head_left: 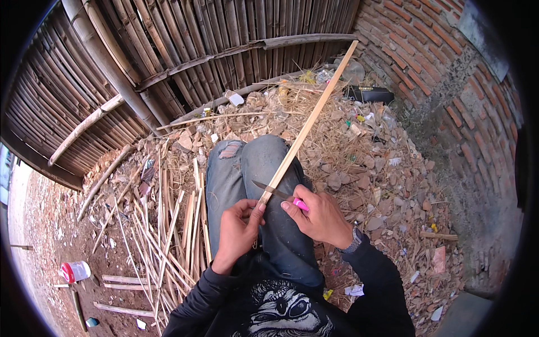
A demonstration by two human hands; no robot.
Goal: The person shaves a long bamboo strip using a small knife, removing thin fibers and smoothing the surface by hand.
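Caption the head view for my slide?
Left hand steadies a bamboo strip while right hand presses a pink-handled knife against it.

bamboo strip [307, 126]: long, pale, slanting over knee | knife [275, 192]: pink handle, blade touching strip

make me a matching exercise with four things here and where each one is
Things:
1. long pale bamboo strip
2. pink-handled knife
3. pile of split bamboo slats
4. white jar with red lid

Places:
A. on the red dirt, far left
B. in the left hand, slanting up to the right
C. on the ground beside the left knee
D. in the right hand, blade against the strip

Pairs: 1-B, 2-D, 3-C, 4-A
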